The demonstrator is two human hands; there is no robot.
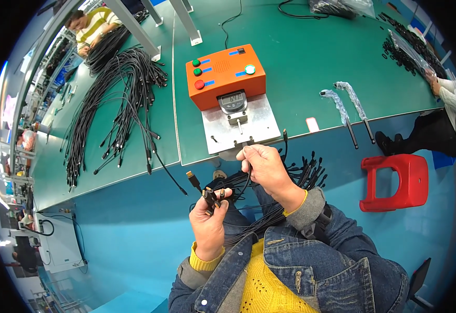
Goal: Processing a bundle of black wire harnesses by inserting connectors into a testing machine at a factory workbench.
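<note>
Two hands busy: left hand (208,215) clamped on bundle of black cables (269,208) (plugs fanned upward), right hand (266,168) pinching single cable near orange tester (226,76) on desk (311,62). Best kept separated, untangled.

The person's left hand (208,216) grips a cluster of black cable ends (210,197), connectors poking up toward twelve o'clock. The right hand (267,168) pinches a single black cable (247,177) just below the metal plate (241,128) of the orange test box (223,73). At ten o'clock, a big bundle of black cables (118,99) sprawls over the green table (311,57). At three o'clock stands a red stool (396,181).
</note>
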